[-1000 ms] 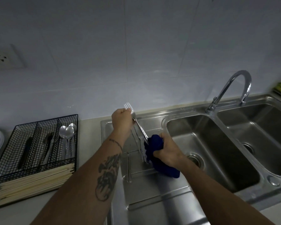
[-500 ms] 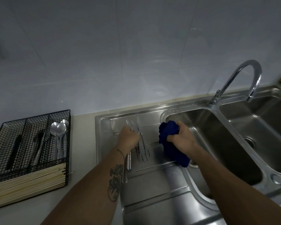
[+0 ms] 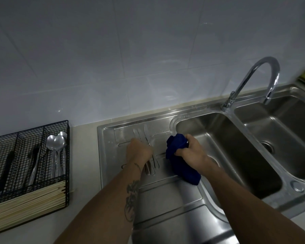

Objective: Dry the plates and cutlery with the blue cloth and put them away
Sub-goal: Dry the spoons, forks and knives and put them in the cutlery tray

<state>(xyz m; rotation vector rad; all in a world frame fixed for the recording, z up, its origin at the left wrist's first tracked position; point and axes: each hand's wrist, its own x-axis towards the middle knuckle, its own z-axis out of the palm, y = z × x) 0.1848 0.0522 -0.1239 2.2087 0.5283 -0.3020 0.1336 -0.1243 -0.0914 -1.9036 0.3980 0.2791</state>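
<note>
Reaching left hand (image 3: 139,152) onto wet steel knives and forks (image 3: 149,148) lying on sink drainboard (image 3: 165,199), fingers curled, grasp unconfirmed. Right hand (image 3: 190,152) clutches crumpled blue cloth (image 3: 179,161) alongside. Step: next-piece pickup. Next: lift single piece, wipe, file in black wire caddy (image 3: 25,166).

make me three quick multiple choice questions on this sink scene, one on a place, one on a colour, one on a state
1. Where does the loose cutlery lie?
A. on the drainboard
B. in the right basin
C. on a plate

2. What colour is the cloth?
A. white
B. blue
C. red

3. What is the right hand doing?
A. hanging idle
B. turning the tap
C. gripping the cloth

Key: 1 A, it rests on the steel drainboard under the left hand. 2 B, dark blue fabric. 3 C, fingers curl round it beside the left basin.
</note>
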